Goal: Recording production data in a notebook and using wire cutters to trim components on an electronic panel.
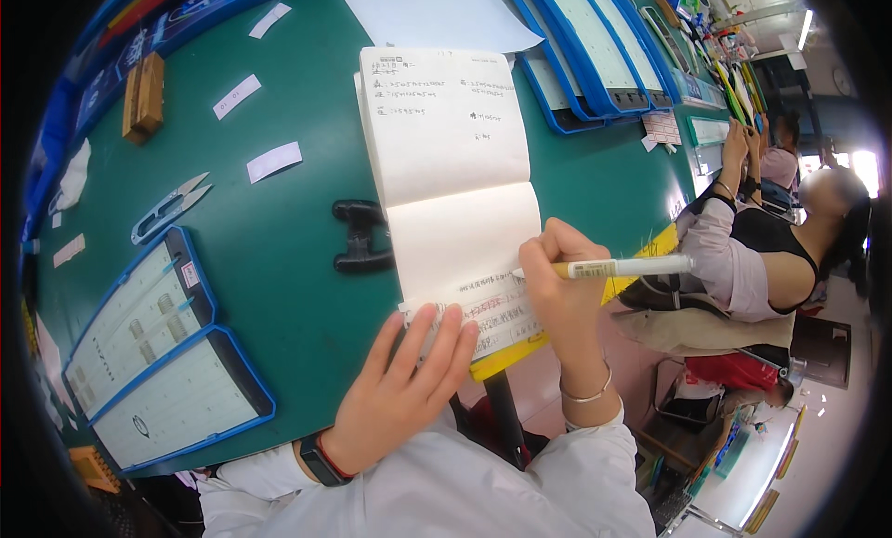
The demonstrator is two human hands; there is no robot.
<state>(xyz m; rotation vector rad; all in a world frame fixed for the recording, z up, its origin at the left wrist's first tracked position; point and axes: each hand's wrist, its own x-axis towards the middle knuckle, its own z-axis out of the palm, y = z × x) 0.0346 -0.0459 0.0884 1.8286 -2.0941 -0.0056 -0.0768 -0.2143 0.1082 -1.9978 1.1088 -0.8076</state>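
Note:
An open notebook [460, 148] lies on the green tabletop in front of me, with handwriting on its upper page and bare paper below. At its near end is a sheet with handwritten lines [497, 306], partly in red. My left hand [404, 385] rests flat there, fingers spread over the edge of the sheet and the notebook. Between the fingers of my right hand [565, 292] is a yellow and white pen [641, 265], its rear end pointing right. The pen's tip is close to the lower page's right edge; I cannot tell whether it touches.
Blue-framed panels [177, 399] and thread snips [172, 208] lie at left, near a wooden block [143, 99] and white slips [274, 162]. A black H-shaped piece [358, 236] sits beside the notebook. More blue-framed panels [595, 50] are stacked at far right. A co-worker [743, 250] sits at right.

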